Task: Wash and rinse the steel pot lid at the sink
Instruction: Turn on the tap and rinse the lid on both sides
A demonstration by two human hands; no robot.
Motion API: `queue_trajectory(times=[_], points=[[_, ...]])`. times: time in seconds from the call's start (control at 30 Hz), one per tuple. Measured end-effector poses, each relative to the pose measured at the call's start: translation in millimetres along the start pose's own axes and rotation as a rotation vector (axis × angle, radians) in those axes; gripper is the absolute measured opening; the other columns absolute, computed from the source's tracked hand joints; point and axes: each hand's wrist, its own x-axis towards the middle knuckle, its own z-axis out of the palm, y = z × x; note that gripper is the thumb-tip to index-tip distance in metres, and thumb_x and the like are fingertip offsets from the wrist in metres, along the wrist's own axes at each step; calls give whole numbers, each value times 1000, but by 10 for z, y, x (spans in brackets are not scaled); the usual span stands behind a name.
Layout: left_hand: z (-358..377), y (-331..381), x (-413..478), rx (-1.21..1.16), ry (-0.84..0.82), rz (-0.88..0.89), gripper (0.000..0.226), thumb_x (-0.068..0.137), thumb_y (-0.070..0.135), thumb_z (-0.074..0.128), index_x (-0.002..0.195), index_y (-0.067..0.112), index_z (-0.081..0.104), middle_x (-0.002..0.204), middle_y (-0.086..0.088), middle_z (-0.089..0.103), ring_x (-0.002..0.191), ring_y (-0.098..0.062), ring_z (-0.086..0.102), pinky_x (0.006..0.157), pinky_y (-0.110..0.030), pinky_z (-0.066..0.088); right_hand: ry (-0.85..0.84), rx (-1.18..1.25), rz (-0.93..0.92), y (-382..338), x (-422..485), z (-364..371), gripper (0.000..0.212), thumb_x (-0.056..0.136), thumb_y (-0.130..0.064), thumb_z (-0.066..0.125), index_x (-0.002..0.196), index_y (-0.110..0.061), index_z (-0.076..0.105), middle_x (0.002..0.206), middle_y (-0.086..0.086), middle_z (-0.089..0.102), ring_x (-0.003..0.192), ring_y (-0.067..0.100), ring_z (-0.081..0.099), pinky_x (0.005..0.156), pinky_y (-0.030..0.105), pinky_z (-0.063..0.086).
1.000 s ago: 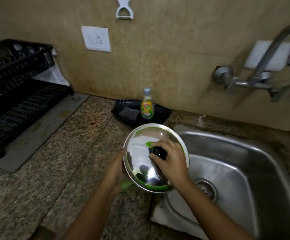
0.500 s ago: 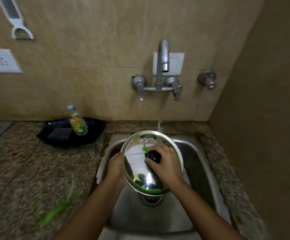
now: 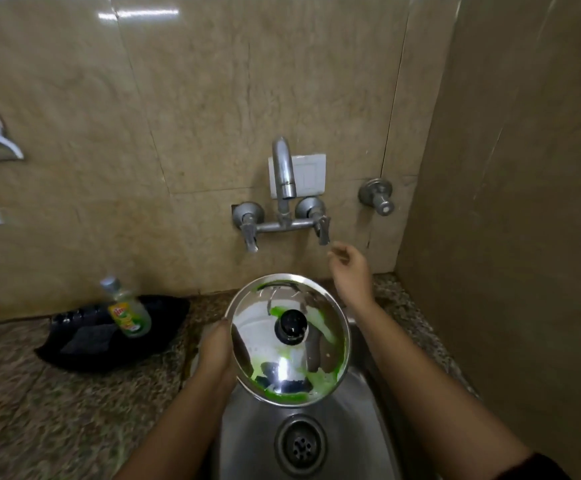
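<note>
The steel pot lid (image 3: 265, 348) has a black knob and green soap smears on its shiny top. It is held tilted over the steel sink (image 3: 348, 438), above the drain. My left hand (image 3: 214, 351) grips the lid's left rim from behind. My right hand (image 3: 349, 268) is raised just below the right handle of the wall tap (image 3: 284, 174), fingers loosely curled, holding nothing. No water runs from the spout.
A dish soap bottle (image 3: 128, 311) stands in a black tray (image 3: 164, 327) with a scrub pad on the granite counter (image 3: 57, 403) to the left. A side wall closes the right. A separate valve (image 3: 377, 195) sits right of the tap.
My right hand let go of the lid's knob and rose toward the tap's right handle. The view shifted right to centre on the sink; my left hand still holds the lid.
</note>
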Motion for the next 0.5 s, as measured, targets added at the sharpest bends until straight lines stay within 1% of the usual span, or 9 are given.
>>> queue_trajectory(times=[0.07, 0.1, 0.13, 0.2, 0.23, 0.27, 0.33, 0.4, 0.5], points=[[-21, 53, 54, 13, 5, 5, 19, 89, 14, 54, 77, 5, 65, 90, -21, 61, 82, -32, 59, 72, -37, 49, 2, -29, -11, -175, 162, 94, 22, 93, -25, 56, 114, -18, 59, 103, -1, 62, 95, 16, 59, 84, 34, 47], [-26, 75, 50, 7, 2, 5, 19, 88, 15, 54, 77, 5, 66, 91, -21, 62, 84, -32, 60, 74, -38, 50, 4, -66, -24, -231, 228, 142, 15, 92, -29, 57, 105, -22, 59, 98, -2, 63, 93, 19, 60, 81, 35, 48], [-41, 90, 54, 4, -11, -3, 18, 88, 15, 55, 78, 5, 66, 91, -20, 64, 85, -33, 61, 76, -39, 50, 12, -112, -36, -276, 281, 194, 10, 91, -33, 57, 94, -23, 58, 90, -2, 63, 88, 20, 60, 75, 34, 47], [-58, 88, 62, -12, -41, -10, 18, 88, 13, 54, 80, 3, 66, 89, -21, 65, 83, -33, 62, 76, -39, 51, 53, -207, -57, -336, 352, 265, 25, 92, -40, 55, 73, -24, 52, 71, -4, 56, 75, 20, 56, 57, 29, 37], [-63, 76, 72, -13, -50, -6, 18, 88, 12, 53, 81, 2, 66, 88, -22, 65, 82, -34, 62, 75, -39, 51, 84, -245, -54, -360, 379, 275, 33, 93, -43, 53, 67, -23, 51, 66, -3, 54, 72, 22, 55, 53, 29, 32], [-68, 67, 85, -8, -57, 2, 17, 87, 12, 53, 82, 1, 65, 88, -24, 64, 81, -34, 62, 75, -40, 51, 108, -269, -44, -377, 415, 284, 38, 94, -45, 50, 68, -19, 56, 66, 0, 57, 72, 24, 56, 53, 29, 30], [-95, 47, 125, 12, -62, 10, 22, 80, 15, 55, 85, -2, 67, 91, -28, 66, 81, -36, 63, 77, -46, 53, 129, -289, -8, -403, 467, 304, 48, 95, -49, 46, 83, -7, 67, 79, 11, 66, 77, 27, 59, 57, 29, 32], [-122, 13, 176, 17, -71, 8, 27, 76, 16, 54, 88, -4, 68, 92, -27, 68, 82, -38, 65, 80, -51, 53, 129, -297, 3, -413, 486, 324, 51, 96, -49, 44, 94, -4, 69, 87, 14, 69, 78, 26, 59, 56, 29, 31], [-133, 8, 155, 44, -88, 10, 29, 79, 15, 53, 95, -5, 67, 91, -24, 66, 79, -34, 63, 75, -45, 53, 125, -293, -4, -416, 472, 330, 49, 97, -47, 42, 94, -5, 68, 85, 14, 68, 83, 29, 62, 62, 29, 33]])
